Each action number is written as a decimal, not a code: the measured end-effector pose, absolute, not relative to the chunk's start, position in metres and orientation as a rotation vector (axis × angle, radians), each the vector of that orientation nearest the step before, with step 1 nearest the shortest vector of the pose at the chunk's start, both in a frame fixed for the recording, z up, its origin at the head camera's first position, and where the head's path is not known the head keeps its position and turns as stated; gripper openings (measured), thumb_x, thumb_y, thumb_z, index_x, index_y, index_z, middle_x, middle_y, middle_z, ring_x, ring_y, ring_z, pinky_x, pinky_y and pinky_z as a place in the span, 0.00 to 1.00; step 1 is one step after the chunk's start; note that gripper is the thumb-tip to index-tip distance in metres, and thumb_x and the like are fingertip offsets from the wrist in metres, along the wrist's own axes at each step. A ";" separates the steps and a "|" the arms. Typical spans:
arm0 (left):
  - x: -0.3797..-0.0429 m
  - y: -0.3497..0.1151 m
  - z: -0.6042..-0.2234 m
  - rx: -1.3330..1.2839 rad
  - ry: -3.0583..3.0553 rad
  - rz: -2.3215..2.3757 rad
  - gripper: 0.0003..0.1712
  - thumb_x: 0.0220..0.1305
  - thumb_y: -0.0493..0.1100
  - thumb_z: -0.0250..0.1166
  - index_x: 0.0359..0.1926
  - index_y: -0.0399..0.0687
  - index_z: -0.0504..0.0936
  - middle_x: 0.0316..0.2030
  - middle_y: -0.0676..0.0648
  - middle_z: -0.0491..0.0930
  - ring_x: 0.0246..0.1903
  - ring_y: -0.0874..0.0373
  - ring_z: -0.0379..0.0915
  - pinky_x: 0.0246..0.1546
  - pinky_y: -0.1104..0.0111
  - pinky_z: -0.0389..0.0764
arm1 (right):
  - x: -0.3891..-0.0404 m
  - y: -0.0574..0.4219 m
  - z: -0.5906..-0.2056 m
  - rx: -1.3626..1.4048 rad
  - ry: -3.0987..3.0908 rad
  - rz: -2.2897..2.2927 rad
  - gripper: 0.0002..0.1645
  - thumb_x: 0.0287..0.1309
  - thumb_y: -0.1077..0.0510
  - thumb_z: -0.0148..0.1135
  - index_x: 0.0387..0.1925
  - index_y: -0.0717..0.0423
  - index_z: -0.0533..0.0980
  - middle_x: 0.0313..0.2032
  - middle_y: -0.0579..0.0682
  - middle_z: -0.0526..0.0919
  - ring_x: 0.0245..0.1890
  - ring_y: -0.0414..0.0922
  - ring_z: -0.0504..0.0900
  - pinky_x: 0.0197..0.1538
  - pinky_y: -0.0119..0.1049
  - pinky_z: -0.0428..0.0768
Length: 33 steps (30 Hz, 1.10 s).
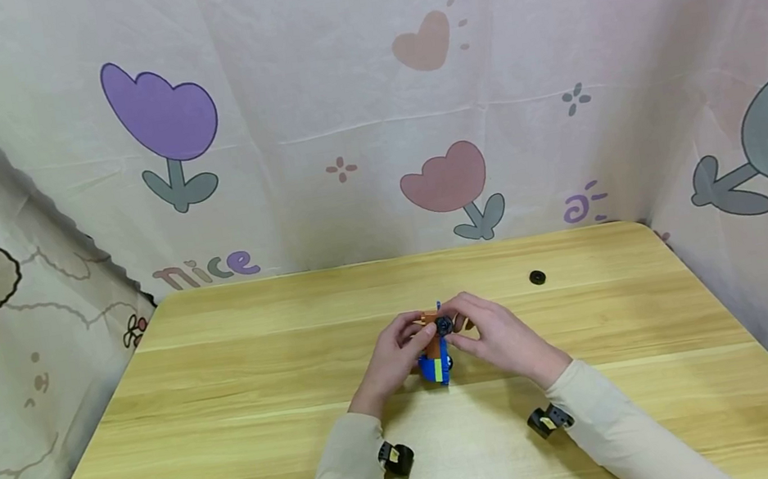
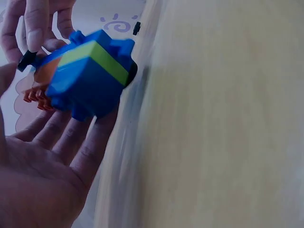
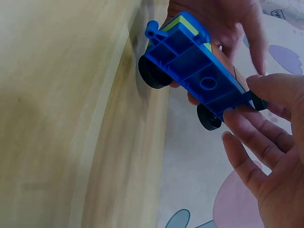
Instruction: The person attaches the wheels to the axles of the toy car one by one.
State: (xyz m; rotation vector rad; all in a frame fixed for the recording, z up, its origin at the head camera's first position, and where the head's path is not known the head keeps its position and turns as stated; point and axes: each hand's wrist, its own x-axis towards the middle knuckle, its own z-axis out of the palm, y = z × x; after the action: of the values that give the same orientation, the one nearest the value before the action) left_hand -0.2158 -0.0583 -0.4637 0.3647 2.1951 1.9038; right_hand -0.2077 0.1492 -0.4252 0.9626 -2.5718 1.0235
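My left hand holds a blue toy car from its left side, thumb on top. The car has a yellow-green band and an orange part. Seen from below in the right wrist view, its ribbed blue underside carries two black wheels along one side, one of them the larger wheel. With thumb and fingers, my right hand pinches a black wheel against the opposite side at the car's far end. Fingers partly cover that wheel.
A loose black wheel lies on the wooden table toward the back right. Behind the table hangs a printed cloth, with more cloth at both sides. Each wrist wears a small black camera.
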 end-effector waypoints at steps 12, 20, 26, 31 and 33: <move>-0.217 -0.056 -0.465 0.341 2.212 1.897 0.30 0.70 0.57 0.59 0.64 0.42 0.71 0.49 0.44 0.81 0.41 0.51 0.79 0.35 0.61 0.83 | -0.207 0.150 -0.427 0.876 -2.615 1.157 0.13 0.72 0.60 0.54 0.54 0.52 0.78 0.44 0.38 0.77 0.37 0.36 0.76 0.38 0.34 0.79; -0.219 -0.054 -0.466 0.339 2.180 1.911 0.30 0.70 0.56 0.61 0.63 0.42 0.71 0.47 0.44 0.81 0.40 0.52 0.79 0.34 0.62 0.82 | -0.209 0.148 -0.427 0.764 -2.630 1.329 0.13 0.69 0.63 0.57 0.54 0.58 0.75 0.40 0.44 0.81 0.40 0.39 0.79 0.45 0.40 0.80; -0.219 -0.055 -0.464 0.337 2.190 1.915 0.30 0.68 0.56 0.63 0.63 0.43 0.72 0.46 0.45 0.82 0.40 0.52 0.78 0.34 0.62 0.82 | -0.210 0.145 -0.425 0.719 -2.621 1.409 0.13 0.68 0.65 0.58 0.53 0.58 0.76 0.39 0.45 0.81 0.40 0.41 0.80 0.44 0.39 0.80; -0.217 -0.056 -0.464 0.321 2.196 1.905 0.30 0.68 0.56 0.62 0.63 0.42 0.72 0.48 0.44 0.81 0.41 0.52 0.78 0.35 0.61 0.83 | -0.209 0.142 -0.425 0.680 -2.634 1.442 0.15 0.68 0.65 0.58 0.55 0.59 0.77 0.39 0.44 0.81 0.39 0.42 0.80 0.42 0.38 0.80; -0.216 -0.056 -0.463 0.329 2.196 1.904 0.31 0.69 0.55 0.61 0.63 0.40 0.71 0.49 0.43 0.81 0.42 0.51 0.79 0.35 0.61 0.83 | -0.208 0.141 -0.424 0.661 -2.636 1.442 0.15 0.68 0.64 0.59 0.54 0.59 0.78 0.39 0.44 0.82 0.39 0.41 0.80 0.42 0.38 0.80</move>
State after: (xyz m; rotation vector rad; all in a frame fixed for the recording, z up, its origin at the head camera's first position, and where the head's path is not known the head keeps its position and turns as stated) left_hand -0.2164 -0.0560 -0.4634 0.3294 2.1958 1.9044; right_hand -0.2081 0.1408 -0.4244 0.6608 -2.6358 1.4417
